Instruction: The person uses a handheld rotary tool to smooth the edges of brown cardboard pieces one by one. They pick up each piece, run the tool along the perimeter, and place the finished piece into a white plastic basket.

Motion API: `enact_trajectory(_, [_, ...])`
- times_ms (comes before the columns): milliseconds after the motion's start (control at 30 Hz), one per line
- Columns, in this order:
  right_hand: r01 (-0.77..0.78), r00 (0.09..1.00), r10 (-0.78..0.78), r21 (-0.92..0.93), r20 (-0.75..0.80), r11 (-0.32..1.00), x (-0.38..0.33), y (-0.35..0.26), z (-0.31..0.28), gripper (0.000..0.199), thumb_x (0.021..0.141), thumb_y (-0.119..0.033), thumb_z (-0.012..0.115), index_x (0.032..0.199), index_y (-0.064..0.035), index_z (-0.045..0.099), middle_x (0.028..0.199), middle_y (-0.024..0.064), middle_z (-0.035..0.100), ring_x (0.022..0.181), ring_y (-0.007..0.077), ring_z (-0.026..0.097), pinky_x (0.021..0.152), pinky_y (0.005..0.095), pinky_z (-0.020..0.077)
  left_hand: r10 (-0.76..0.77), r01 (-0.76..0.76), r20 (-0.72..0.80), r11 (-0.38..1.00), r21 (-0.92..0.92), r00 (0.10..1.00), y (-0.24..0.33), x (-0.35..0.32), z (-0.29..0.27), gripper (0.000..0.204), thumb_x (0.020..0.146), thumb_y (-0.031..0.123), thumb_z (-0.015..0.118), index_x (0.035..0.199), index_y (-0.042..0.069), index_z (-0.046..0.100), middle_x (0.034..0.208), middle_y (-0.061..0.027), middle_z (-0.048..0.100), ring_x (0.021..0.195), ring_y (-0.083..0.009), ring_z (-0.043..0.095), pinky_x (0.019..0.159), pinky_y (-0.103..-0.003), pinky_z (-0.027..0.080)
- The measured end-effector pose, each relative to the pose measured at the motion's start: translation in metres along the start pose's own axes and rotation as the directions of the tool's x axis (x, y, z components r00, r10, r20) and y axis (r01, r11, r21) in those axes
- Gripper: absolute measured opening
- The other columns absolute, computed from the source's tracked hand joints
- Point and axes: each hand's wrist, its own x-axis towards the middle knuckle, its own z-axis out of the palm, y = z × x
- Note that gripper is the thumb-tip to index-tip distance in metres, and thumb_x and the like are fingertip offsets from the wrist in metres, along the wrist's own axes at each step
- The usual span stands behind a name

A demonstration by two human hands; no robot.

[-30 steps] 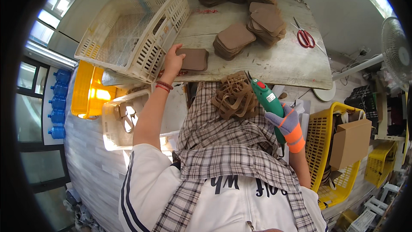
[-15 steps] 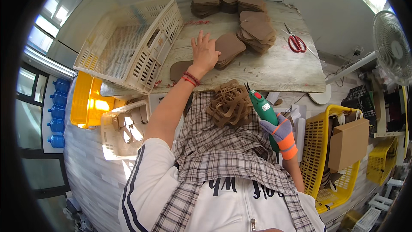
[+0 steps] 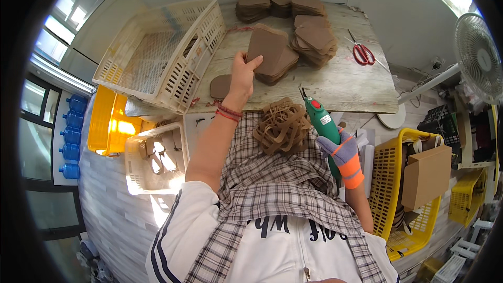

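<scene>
Left hand (image 3: 244, 76) holds panel (image 3: 266, 46), front-right table edge (image 3: 361, 106) bare.

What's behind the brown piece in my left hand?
Behind the brown piece in your left hand, a stack of similar pieces shows along its right and lower edges; the rest of the stack is covered.

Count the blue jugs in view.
5, in one line down the picture's left side: top jug, second jug, middle jug, fourth jug, bottom jug. More may be hidden behind them.
</scene>
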Motion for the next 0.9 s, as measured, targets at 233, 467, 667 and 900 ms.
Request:
enact_trajectory(233, [0.021, 0.999, -0.017, 0.126, -0.032, 0.992, 0.005, -0.015, 0.008, 0.044, 0.076, -0.020, 0.076, 0.105, 0.0048, 0.055, 0.076, 0.0044, 0.063, 0.056, 0.0079, 0.057, 0.048, 0.0212, 0.0453, -0.010, 0.077, 0.109, 0.772, -0.632, 0.994, -0.012, -0.056, 0.046, 0.034, 0.087, -0.003, 0.055, 0.120, 0.000, 0.047, 0.119, -0.0108, 0.056, 0.107, -0.0222, 0.055, 0.096, -0.037, 0.045])
enact_trajectory(467, [0.016, 0.999, -0.011, 0.169, -0.034, 0.986, 0.002, -0.025, 0.002, 0.043, 0.077, -0.019, 0.075, 0.106, 0.0049, 0.054, 0.076, 0.0059, 0.064, 0.056, 0.0090, 0.058, 0.047, 0.0221, 0.0464, -0.118, 0.145, 0.090, 0.637, -0.757, 0.989, -0.022, -0.065, 0.066, 0.040, 0.086, -0.007, 0.056, 0.124, 0.003, 0.046, 0.122, -0.0087, 0.054, 0.113, -0.0228, 0.051, 0.100, -0.037, 0.042])
enact_trajectory(667, [0.020, 0.998, -0.010, 0.200, -0.055, 0.980, 0.001, -0.027, 0.002, 0.041, 0.077, -0.019, 0.075, 0.103, 0.0045, 0.055, 0.074, 0.0055, 0.064, 0.055, 0.0092, 0.058, 0.048, 0.0221, 0.0466, -0.125, 0.191, 0.145, 0.623, -0.758, 0.982, -0.026, -0.073, 0.075, 0.043, 0.085, -0.007, 0.055, 0.125, 0.006, 0.045, 0.123, -0.0082, 0.053, 0.114, -0.0232, 0.051, 0.100, -0.038, 0.042])
enact_trajectory(900, [0.022, 0.997, -0.012, 0.135, -0.081, 0.991, -0.001, -0.036, -0.003, 0.038, 0.078, -0.018, 0.075, 0.102, 0.0043, 0.056, 0.074, 0.0055, 0.064, 0.054, 0.0093, 0.058, 0.047, 0.0223, 0.0464, -0.128, 0.224, 0.189, 0.698, -0.680, 0.974, -0.033, -0.083, 0.076, 0.038, 0.087, -0.008, 0.052, 0.122, 0.006, 0.048, 0.121, -0.0086, 0.055, 0.112, -0.0227, 0.053, 0.099, -0.037, 0.043])
